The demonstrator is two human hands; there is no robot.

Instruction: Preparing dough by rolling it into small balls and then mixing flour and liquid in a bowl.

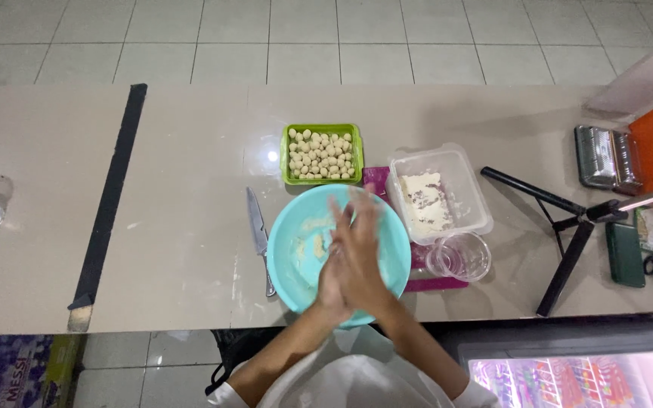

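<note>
Two hands, left hand (335, 273) and right hand (364, 249), pressed palm to palm, fingers pointing up-frame, over round turquoise plastic bowl (300, 257) at lower centre; whatever is between them is hidden.

We see two bare forearms below the turquoise bowl (304, 249), each ending in a short white sleeve; both hands are bare, without rings or watch.
</note>
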